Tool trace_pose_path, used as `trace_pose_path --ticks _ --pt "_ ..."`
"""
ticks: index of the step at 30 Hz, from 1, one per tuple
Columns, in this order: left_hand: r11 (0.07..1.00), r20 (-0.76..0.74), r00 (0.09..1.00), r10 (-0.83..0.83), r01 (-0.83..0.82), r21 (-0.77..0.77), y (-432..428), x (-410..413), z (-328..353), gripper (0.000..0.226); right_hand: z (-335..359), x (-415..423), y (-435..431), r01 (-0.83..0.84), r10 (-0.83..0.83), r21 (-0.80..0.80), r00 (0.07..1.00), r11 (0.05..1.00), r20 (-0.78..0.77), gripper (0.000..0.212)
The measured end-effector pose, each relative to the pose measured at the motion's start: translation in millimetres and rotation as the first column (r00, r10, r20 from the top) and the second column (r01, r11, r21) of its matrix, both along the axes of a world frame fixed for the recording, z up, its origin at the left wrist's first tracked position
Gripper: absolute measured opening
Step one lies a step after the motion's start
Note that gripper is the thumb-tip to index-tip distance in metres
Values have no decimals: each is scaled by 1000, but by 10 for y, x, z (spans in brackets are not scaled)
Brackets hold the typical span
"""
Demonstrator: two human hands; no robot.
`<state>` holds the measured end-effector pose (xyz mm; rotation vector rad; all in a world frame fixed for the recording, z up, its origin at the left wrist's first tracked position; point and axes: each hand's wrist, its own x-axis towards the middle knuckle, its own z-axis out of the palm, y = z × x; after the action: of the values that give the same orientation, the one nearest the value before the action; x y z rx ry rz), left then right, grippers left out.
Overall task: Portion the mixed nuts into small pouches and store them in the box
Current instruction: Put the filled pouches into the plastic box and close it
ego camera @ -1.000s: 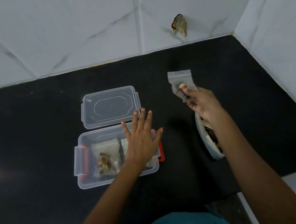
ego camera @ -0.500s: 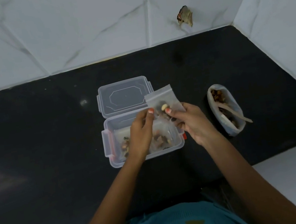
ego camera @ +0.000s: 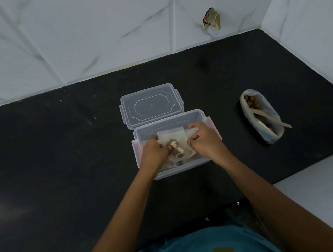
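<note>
A clear plastic box with red side clips stands open on the black counter. Over its middle a small clear pouch with a few nuts lies between my hands. My left hand pinches the pouch's left edge, and my right hand pinches its right edge, both inside the box. Other filled pouches lie beneath, mostly hidden. To the right, the white bag of mixed nuts stands open with a wooden spoon in it.
The box's clear lid lies flat just behind the box. White tiled walls close off the back and right side, with a chipped hole in the back tile. A white ledge meets the counter at the front right.
My right hand brought the pouch from above the nut bag over to the box. My left hand joined it, and both lowered the pouch into the box.
</note>
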<state>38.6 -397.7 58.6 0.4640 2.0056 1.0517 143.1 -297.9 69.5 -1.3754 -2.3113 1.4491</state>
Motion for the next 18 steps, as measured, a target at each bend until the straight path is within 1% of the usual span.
trace_pose_path --ticks 2,4,6,8,10,14,16,18 --pt "1000 -75 997 -1 -1 -23 31 -17 -62 37 -54 -50 17 -85 81 39 992 996 102 26" --pt "997 -188 981 -41 29 -66 84 -13 -89 31 -80 -94 23 -138 128 54 978 989 164 22" --pt "977 -336 927 -166 110 -181 136 8 -108 20 -98 -126 25 -165 144 83 967 983 209 21" --pt "946 -447 853 -271 151 -285 159 40 -126 21 -120 -142 31 -179 145 118 957 977 252 20" --pt "928 -486 814 -319 163 -335 151 79 -150 25 -127 -142 33 -216 163 144 936 966 311 21" --pt "867 -534 717 -448 204 -454 104 89 -218 28 -170 -184 41 -286 210 112 872 952 442 17" --pt "847 -532 698 -479 210 -488 97 89 -206 29 -187 -204 43 -269 196 82 849 960 491 19" --pt "839 -533 689 -491 209 -502 99 90 -177 29 -219 -227 56 -298 220 79 835 951 504 18"
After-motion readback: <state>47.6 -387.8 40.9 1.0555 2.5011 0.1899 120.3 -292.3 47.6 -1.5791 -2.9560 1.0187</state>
